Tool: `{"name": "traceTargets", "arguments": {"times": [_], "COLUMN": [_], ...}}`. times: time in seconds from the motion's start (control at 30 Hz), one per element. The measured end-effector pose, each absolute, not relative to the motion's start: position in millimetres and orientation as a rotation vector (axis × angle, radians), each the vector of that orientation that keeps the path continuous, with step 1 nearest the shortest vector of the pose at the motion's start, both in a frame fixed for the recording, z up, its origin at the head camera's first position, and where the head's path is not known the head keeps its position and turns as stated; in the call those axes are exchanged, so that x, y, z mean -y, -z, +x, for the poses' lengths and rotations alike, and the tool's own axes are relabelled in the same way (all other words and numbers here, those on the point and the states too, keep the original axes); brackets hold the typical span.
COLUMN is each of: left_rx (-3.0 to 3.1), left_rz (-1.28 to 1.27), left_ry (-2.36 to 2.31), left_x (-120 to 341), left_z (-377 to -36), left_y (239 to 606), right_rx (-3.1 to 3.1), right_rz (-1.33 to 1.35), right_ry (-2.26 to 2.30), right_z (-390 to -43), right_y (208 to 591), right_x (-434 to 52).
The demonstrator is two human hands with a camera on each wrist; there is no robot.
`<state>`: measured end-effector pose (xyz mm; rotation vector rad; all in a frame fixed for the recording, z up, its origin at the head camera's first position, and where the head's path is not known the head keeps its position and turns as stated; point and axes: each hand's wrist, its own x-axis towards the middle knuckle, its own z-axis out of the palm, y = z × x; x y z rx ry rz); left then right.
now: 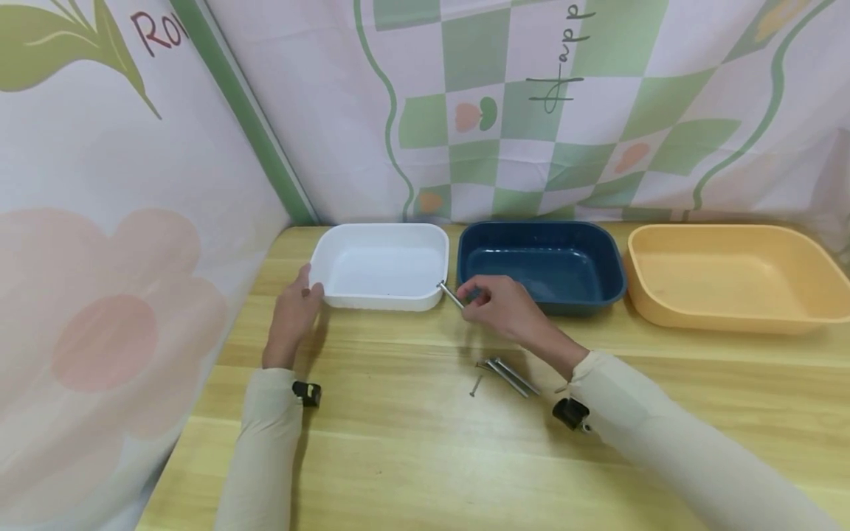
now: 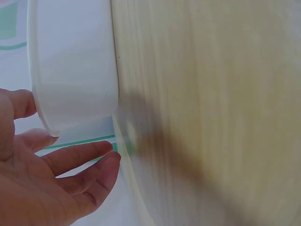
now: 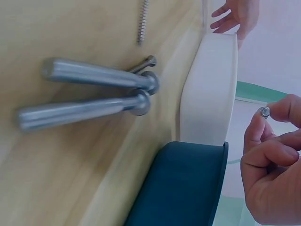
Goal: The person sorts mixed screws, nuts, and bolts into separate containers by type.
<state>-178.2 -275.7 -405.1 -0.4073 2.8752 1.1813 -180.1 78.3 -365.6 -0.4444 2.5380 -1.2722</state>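
Steel bolts [image 1: 510, 375]: 2 on table, 1 in right hand [image 1: 502, 305]; 3 trays.

sleeves: long cream fabric sleeves [image 1: 265, 442] on both arms
wrists: small black wrist-mounted cameras [image 1: 307, 393], one per arm

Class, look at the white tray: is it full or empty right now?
Nearly empty. The white tray shows a bare white floor apart from one tiny dark speck; the bolt pinched by the right hand is outside its rim.

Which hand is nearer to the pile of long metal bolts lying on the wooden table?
Right. The right hand, pinching one metal bolt, is just above the pile of bolts; the left hand touches the white plastic tray, farther left.
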Motion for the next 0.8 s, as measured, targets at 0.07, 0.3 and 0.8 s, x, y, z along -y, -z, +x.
{"name": "traceTargets", "arguments": {"times": [0.07, 0.3, 0.8], "left_rx": [-2.872, -2.867, -2.871], "left_rz": [-0.410, -0.419, -0.416], "left_ry": [-1.182, -1.195, -1.193], "left_x": [276.3, 278.8, 278.0], "left_z": [-178.4, -179.5, -180.4], "left_y": [405.1, 408.0, 410.2], "right_rx": [-2.542, -2.564, -2.576], "right_rz": [-0.450, -0.488, -0.445], "right_ry": [1.280, 1.280, 1.256], "right_z": [-182.8, -191.9, -212.1], "right_y": [363.9, 358.3, 359.9], "right_x": [-74.6, -61.4, -36.1]}}
